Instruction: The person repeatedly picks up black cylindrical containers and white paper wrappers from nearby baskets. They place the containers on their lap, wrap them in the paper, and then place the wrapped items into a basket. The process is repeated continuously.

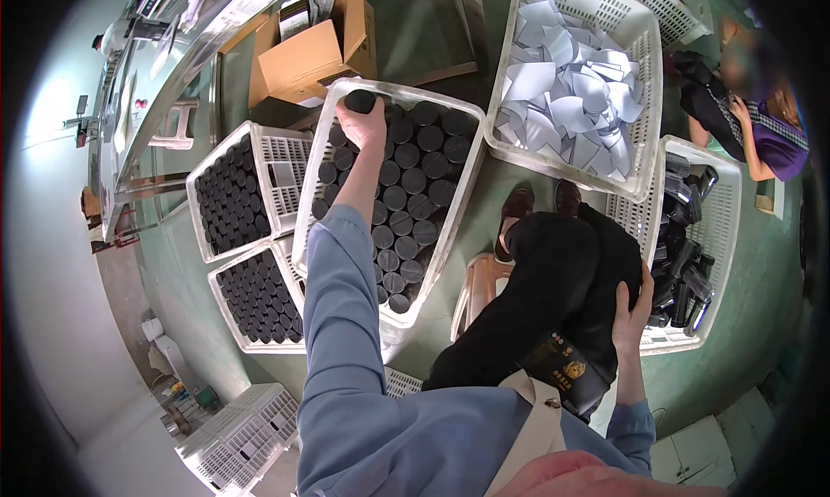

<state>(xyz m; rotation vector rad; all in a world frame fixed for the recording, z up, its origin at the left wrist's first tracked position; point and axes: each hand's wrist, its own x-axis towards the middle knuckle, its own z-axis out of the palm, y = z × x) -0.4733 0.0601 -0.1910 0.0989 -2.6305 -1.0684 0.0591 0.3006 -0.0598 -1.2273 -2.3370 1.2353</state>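
Note:
My left hand point(365, 127) reaches to the far end of a white plastic crate point(448, 263). Its fingers are closed around a black cylinder point(360, 101) with a round flat top. Below and beside it, several more black cylinders point(406, 155) stand upright in rows, filling much of that crate. My right hand point(634, 311) rests on my right leg by the knee, fingers apart and holding nothing. Close to it on the right, a white crate point(724, 229) contains a jumble of glossy black tubes point(683, 246).
A white crate point(648, 56) of loose pale paper sheets point(571, 82) stands ahead. Two crates of smaller-looking black cylinders point(233, 194) sit at left. An open cardboard box point(311, 60) lies beyond. Another person point(769, 129) sits at far right; stacked crates point(246, 436) stand lower left.

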